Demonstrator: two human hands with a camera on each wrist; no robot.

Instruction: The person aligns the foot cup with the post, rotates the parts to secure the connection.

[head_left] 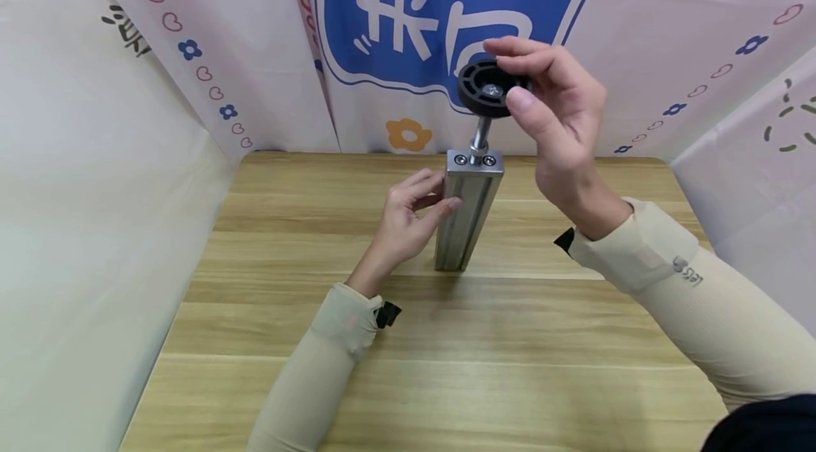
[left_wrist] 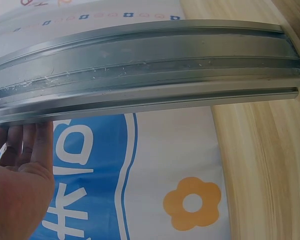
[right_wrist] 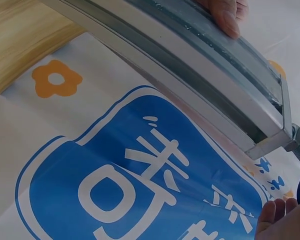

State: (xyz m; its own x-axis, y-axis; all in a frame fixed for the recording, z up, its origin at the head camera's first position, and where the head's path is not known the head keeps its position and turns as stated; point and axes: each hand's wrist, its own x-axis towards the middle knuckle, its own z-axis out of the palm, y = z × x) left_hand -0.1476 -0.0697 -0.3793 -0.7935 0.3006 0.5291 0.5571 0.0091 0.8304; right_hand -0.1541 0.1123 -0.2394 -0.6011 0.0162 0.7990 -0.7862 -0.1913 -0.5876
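Note:
An aluminium profile [head_left: 464, 215] stands upright on the wooden table, its grooved side also filling the left wrist view. My left hand [head_left: 411, 218] holds it near the top, thumb on the near face and fingers round the left side. Two screws fasten a metal end plate [head_left: 474, 170] on top. From the plate rises a metal stem with a nut [right_wrist: 294, 138] at its base, carrying a round black levelling foot [head_left: 473, 87] with a screw in its middle. My right hand [head_left: 564, 108] grips the foot's rim from the right between thumb and fingers.
The wooden table [head_left: 319, 324] extends around the profile. Behind it hangs a printed cloth [head_left: 268, 83] with a blue panel and an orange flower. White cloth walls [head_left: 83, 190] flank the table on both sides.

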